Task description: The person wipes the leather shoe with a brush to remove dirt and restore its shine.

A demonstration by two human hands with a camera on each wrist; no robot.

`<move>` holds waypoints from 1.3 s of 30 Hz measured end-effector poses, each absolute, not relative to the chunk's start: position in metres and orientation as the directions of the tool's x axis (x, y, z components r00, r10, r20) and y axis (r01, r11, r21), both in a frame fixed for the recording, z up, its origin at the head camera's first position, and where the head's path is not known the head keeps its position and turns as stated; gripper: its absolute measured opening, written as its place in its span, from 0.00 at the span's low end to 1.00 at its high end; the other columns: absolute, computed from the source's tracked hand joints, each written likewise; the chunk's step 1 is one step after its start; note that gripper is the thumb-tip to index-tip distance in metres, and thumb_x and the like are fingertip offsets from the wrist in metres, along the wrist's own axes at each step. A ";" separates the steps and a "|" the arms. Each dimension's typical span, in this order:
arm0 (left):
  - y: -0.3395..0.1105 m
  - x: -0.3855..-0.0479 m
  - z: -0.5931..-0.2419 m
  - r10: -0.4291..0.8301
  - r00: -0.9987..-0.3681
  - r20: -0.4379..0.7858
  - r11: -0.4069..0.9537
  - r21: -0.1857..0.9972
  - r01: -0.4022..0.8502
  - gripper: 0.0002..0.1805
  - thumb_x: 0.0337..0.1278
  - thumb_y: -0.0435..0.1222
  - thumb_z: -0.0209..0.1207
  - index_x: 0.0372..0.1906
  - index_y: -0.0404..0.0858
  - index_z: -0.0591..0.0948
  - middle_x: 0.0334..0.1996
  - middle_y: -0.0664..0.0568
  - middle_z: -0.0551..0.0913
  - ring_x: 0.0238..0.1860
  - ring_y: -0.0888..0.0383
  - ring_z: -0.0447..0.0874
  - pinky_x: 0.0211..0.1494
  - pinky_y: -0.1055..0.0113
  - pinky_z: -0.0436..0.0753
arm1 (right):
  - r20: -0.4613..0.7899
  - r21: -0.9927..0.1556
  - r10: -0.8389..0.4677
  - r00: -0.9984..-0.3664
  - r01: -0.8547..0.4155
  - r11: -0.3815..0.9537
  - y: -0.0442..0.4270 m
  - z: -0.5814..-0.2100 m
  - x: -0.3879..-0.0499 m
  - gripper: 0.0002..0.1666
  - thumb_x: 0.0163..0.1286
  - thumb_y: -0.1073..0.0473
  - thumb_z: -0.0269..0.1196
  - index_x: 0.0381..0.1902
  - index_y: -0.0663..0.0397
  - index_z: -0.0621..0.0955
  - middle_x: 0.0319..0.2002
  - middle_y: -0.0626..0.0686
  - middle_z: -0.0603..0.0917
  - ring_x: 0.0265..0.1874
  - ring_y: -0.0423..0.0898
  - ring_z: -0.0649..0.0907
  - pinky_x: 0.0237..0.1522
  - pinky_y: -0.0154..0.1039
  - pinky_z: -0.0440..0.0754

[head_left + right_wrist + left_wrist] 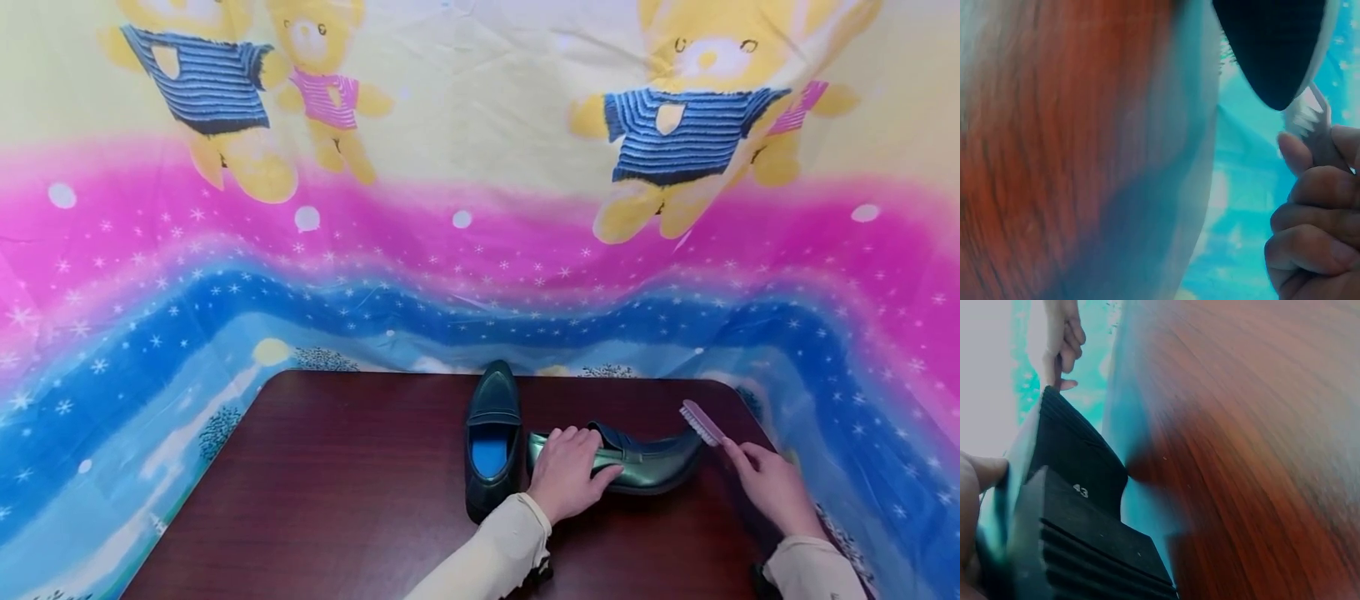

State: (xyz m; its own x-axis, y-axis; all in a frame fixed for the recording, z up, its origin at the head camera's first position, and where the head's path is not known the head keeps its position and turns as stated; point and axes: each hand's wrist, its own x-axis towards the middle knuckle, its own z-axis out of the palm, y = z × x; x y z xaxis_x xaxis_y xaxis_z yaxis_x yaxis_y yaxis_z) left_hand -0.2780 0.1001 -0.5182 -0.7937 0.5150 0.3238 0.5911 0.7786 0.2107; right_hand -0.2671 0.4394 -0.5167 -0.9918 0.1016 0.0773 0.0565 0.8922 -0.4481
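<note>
On a dark reddish-brown surface (300, 483), before a cloth (450, 250) printed with teddy bears and snowflakes, stands a dark green shoe (495, 392) with a blue insole (489, 450); just to its right, the left hand (566, 475) grips a second, shiny green shoe (660, 468) near its heel, toe pointing right, its black sole (1079, 444) marked 43; the right hand (776, 487) pinches a pink brush (708, 423) by the toe; fingers partly hide the shoe's opening; whether the white bristles touch is hard to tell.
</note>
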 end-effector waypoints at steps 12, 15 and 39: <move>0.104 -0.274 -0.524 0.590 -0.621 0.516 0.717 0.020 0.697 0.11 0.68 0.57 0.62 0.44 0.57 0.81 0.38 0.69 0.83 0.35 0.66 0.69 0.39 0.72 0.62 | 0.019 -0.528 -0.021 -1.000 -0.027 0.849 0.393 -0.495 -0.243 0.31 0.84 0.36 0.45 0.40 0.54 0.80 0.21 0.48 0.69 0.16 0.44 0.66 0.23 0.39 0.64; 0.110 -0.272 -0.526 0.599 -0.606 0.524 0.739 -0.070 0.670 0.10 0.67 0.57 0.64 0.46 0.61 0.83 0.40 0.71 0.84 0.37 0.67 0.71 0.39 0.72 0.61 | -0.017 -0.532 -0.038 -0.999 -0.023 0.846 0.384 -0.494 -0.239 0.30 0.84 0.36 0.45 0.40 0.53 0.80 0.21 0.48 0.69 0.16 0.43 0.66 0.23 0.39 0.64; 0.105 -0.276 -0.511 0.469 -0.871 0.150 0.880 -0.160 0.447 0.57 0.49 0.82 0.50 0.79 0.54 0.63 0.68 0.59 0.77 0.64 0.56 0.79 0.67 0.61 0.79 | -0.298 -0.753 -0.284 -0.911 0.041 0.656 0.373 -0.524 -0.224 0.27 0.84 0.40 0.47 0.40 0.61 0.68 0.18 0.55 0.77 0.12 0.54 0.79 0.20 0.49 0.82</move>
State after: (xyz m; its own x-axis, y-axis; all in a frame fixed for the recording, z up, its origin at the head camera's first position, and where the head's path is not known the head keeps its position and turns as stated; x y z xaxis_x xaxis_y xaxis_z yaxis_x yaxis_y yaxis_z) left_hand -0.2764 0.1055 -0.5115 -0.8705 0.4688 0.1497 0.4466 0.8804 -0.1598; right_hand -0.2243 0.3731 -0.5241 -0.9113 -0.2843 -0.2979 0.0415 0.6564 -0.7533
